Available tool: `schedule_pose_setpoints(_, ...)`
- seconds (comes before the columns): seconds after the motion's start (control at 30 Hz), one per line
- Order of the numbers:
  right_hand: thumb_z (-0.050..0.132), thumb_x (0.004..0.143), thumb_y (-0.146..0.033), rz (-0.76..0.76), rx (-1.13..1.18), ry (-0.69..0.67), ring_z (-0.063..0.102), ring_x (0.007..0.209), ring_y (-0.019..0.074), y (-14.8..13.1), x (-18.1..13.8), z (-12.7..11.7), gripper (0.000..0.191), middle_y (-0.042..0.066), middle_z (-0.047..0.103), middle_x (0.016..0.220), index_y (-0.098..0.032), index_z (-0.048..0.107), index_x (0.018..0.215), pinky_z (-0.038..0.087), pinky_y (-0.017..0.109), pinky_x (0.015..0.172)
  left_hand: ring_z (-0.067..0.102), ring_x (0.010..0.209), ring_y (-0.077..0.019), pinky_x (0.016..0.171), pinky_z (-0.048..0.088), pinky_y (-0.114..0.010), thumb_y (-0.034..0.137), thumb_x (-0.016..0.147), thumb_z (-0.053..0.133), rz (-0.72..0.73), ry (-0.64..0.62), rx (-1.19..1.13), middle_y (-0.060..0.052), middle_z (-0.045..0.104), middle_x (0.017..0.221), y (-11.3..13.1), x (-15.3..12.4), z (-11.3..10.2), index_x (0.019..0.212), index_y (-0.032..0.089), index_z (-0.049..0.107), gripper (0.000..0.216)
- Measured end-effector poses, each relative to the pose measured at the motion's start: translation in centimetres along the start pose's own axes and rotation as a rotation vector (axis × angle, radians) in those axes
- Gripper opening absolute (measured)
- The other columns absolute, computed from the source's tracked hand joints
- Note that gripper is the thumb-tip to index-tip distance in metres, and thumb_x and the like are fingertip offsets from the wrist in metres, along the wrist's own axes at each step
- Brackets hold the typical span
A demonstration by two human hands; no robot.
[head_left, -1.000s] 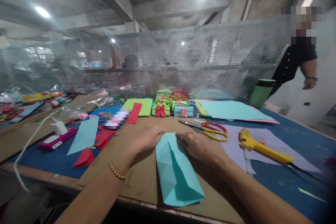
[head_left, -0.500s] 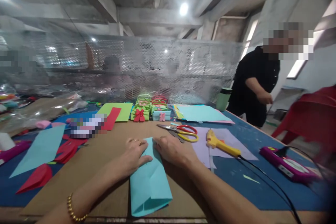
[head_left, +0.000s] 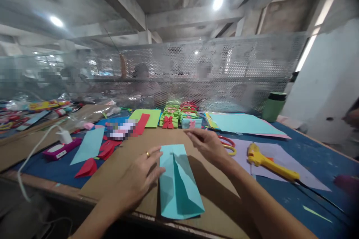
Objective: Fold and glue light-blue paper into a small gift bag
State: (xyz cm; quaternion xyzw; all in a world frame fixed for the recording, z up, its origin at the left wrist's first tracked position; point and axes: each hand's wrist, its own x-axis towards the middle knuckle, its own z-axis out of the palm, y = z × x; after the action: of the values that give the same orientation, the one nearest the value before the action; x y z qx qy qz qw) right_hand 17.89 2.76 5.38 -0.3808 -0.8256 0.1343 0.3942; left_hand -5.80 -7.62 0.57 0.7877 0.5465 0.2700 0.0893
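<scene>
Closest to me lay the folded teal paper [head_left: 169, 190], on the cardboard sheet [head_left: 126, 151] near the front of the worktop [head_left: 280, 189], its side panels turned inward and gaping along the middle. The left hand [head_left: 140, 173] was loosely spread, fingertips at the paper's left edge, not closed round it. The right hand [head_left: 207, 143] hung past the far right corner, apart from the paper, fingers bent and thumb close to the forefinger; I couldn't tell whether it pinched anything.

My main worry was the panels: with contact on one side only, they could spring up, or the paper could skew and crease crookedly. A hard push on the gaping near end might buckle it. Beyond, the right hand partly hid the scissors [head_left: 227, 145], so a careless sweep might catch them. The yellow glue gun [head_left: 270, 164] rested on the lilac paper [head_left: 286, 153]; a tugged lead could drag it.

As for containers, the teal fold's pocket showed nothing inside. Farther off stood a small green bag [head_left: 176, 122] with a red bow and a light-blue box [head_left: 197, 123] with a pink one; I couldn't see into either. The green bottle [head_left: 273, 108] wore a dark lid, contents hidden.
</scene>
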Motion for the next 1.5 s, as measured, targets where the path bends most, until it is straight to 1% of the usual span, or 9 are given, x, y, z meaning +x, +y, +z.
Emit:
schedule_pose_setpoints(0.13, 0.06, 0.088, -0.045, 0.08, 0.462, 0.101, 0.039, 0.046, 0.0076, -1.2, -0.1, -2.1, 0.037, -0.006, 0.045, 0.053, -0.013, 0.074, 0.101, 0.029, 0.022, 0.044, 0.037, 0.143, -0.0255, 0.117, 0.036, -0.04, 0.065, 0.095, 0.042, 0.01, -0.042, -0.055, -0.005, 0.032, 0.161, 0.1, -4.9, 1.1, 0.153, 0.03, 0.034, 0.068)
schedule_pose_setpoints(0.27, 0.067, 0.086, -0.04, 0.07, 0.649, 0.201, 0.04, 0.047, 0.0075, -2.8, -0.2, -4.5, 0.028, -0.006, 0.044, 0.054, -0.017, 0.073, 0.099, 0.027, 0.022, 0.043, 0.031, 0.146, -0.0323, 0.117, 0.034, -0.049, 0.077, 0.083, 0.048, 0.018, -0.053, 0.011, -0.008, 0.029, 0.162, 0.7, -6.3, 2.0, 0.156, 0.03, 0.027, 0.089)
schedule_pose_setpoints(0.47, 0.066, 0.088, -0.032, 0.021, 0.742, 0.18, 0.042, 0.049, 0.0096, -5.9, -0.5, -8.9, 0.013, -0.005, 0.041, 0.058, -0.026, 0.074, 0.095, 0.032, 0.027, 0.045, 0.03, 0.146, -0.0345, 0.118, 0.027, -0.055, 0.081, 0.079, 0.049, 0.086, -0.078, 0.1, -0.012, 0.031, 0.16, 1.4, -5.3, 1.8, 0.155, 0.027, 0.031, 0.095)
schedule_pose_setpoints(0.63, 0.068, 0.088, -0.036, 0.107, 0.653, 0.102, 0.048, 0.052, 0.0115, -5.9, -1.2, -10.9, 0.016, -0.003, 0.047, 0.057, -0.023, 0.075, 0.095, 0.037, 0.028, 0.047, 0.032, 0.144, -0.0374, 0.115, 0.029, -0.059, 0.081, 0.079, 0.05, 0.088, -0.042, 0.089, -0.015, 0.033, 0.159, 1.5, -5.6, 2.3, 0.154, 0.026, 0.032, 0.095)
schedule_pose_setpoints(0.8, 0.063, 0.089, -0.044, 0.039, 0.125, -0.17, 0.058, 0.063, 0.0136, -5.1, -3.3, -7.5, 0.03, 0.003, 0.065, 0.072, -0.02, 0.074, 0.103, 0.046, 0.027, 0.056, 0.028, 0.145, -0.0369, 0.114, 0.033, -0.057, 0.061, 0.083, 0.064, 0.007, 0.054, -0.027, -0.014, 0.021, 0.162, 3.7, -5.1, 2.4, 0.159, 0.031, 0.004, 0.101)
schedule_pose_setpoints(0.97, 0.05, 0.094, -0.025, -0.113, -0.237, -0.334, 0.06, 0.073, 0.0142, -4.9, -3.7, -1.7, 0.022, 0.006, 0.068, 0.094, -0.02, 0.066, 0.108, 0.046, 0.027, 0.064, 0.049, 0.129, -0.033, 0.103, 0.045, -0.05, 0.033, 0.082, 0.06, -0.137, 0.092, -0.109, -0.012, 0.039, 0.148, 6.3, -2.5, 1.2, 0.158, 0.035, 0.009, 0.092)
schedule_pose_setpoints(1.07, 0.048, 0.09, -0.015, -0.109, -0.318, -0.353, 0.059, 0.075, 0.0143, -4.4, -2.1, 0.2, 0.017, 0.006, 0.067, 0.09, -0.017, 0.064, 0.095, 0.043, 0.025, 0.065, 0.052, 0.125, -0.0317, 0.101, 0.047, -0.046, 0.022, 0.079, 0.054, -0.137, 0.048, -0.091, -0.013, 0.044, 0.143, 6.7, -1.1, 0.5, 0.157, 0.031, 0.018, 0.087)
schedule_pose_setpoints(1.33, 0.05, 0.087, -0.011, -0.053, -0.383, -0.379, 0.062, 0.083, 0.0171, -2.1, -0.4, 1.7, 0.025, 0.007, 0.071, 0.094, -0.016, 0.068, 0.103, 0.039, 0.027, 0.073, 0.056, 0.122, -0.0265, 0.099, 0.049, -0.037, 0.018, 0.078, 0.05, -0.263, -0.001, -0.202, -0.014, 0.049, 0.145, 4.2, 0.4, -0.6, 0.153, 0.02, 0.03, 0.077)
schedule_pose_setpoints(1.5, 0.048, 0.087, -0.009, -0.007, -0.393, -0.387, 0.064, 0.087, 0.02, -0.9, -1.0, 2.1, 0.027, 0.01, 0.071, 0.098, -0.015, 0.068, 0.103, 0.039, 0.028, 0.073, 0.057, 0.122, -0.0268, 0.098, 0.049, -0.037, 0.018, 0.08, 0.048, -0.164, -0.15, -0.095, -0.013, 0.057, 0.14, 2.5, 2.2, -1.3, 0.154, 0.021, 0.026, 0.078)
